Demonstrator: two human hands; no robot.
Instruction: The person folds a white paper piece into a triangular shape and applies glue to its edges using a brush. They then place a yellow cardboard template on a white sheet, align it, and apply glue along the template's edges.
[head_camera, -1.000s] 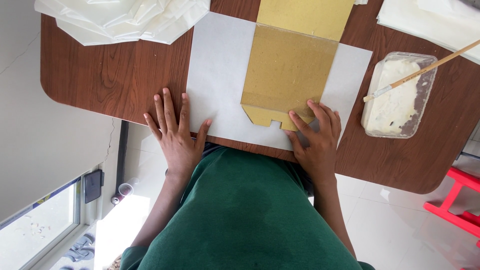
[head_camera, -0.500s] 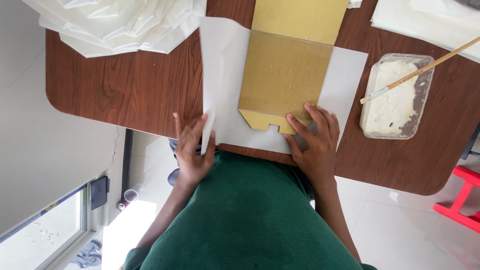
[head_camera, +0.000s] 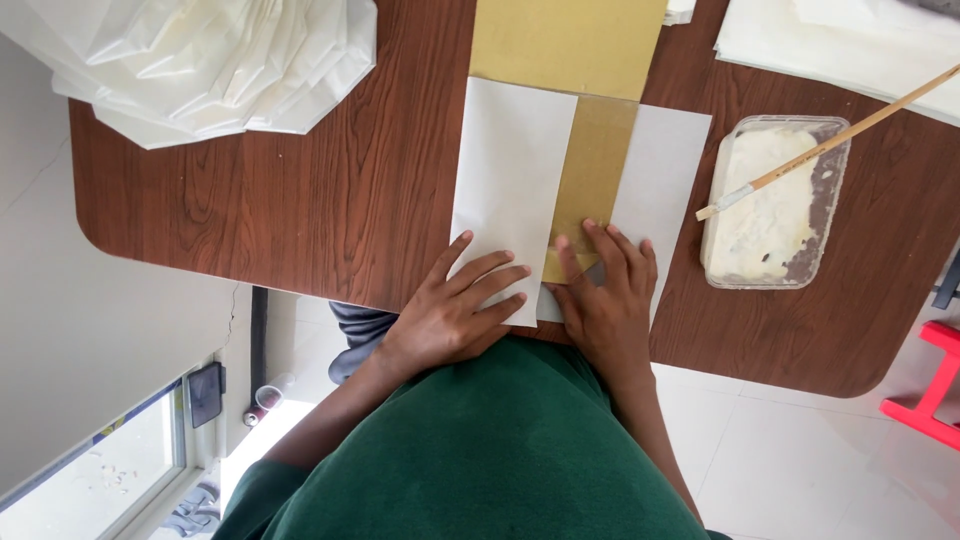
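Observation:
A white paper sheet (head_camera: 660, 170) lies on the brown wooden table (head_camera: 300, 190) with a yellow-brown card piece (head_camera: 590, 170) on top of it. The sheet's left side is folded over the card as a white flap (head_camera: 510, 170). My left hand (head_camera: 455, 310) lies flat on the near end of that flap, fingers spread. My right hand (head_camera: 605, 295) presses flat on the card's near end and the white sheet beside it. Neither hand grips anything.
A clear plastic tub of white paste (head_camera: 770, 205) stands at the right with a wooden-handled brush (head_camera: 830, 140) resting across it. A pile of folded white paper pieces (head_camera: 210, 60) lies at the far left. More white sheets (head_camera: 850, 45) lie at the far right. A red stool (head_camera: 930, 390) stands on the floor.
My left hand lifted the sheet's left edge and folded it over the card, then pressed it flat. My right hand stayed on the card's near end.

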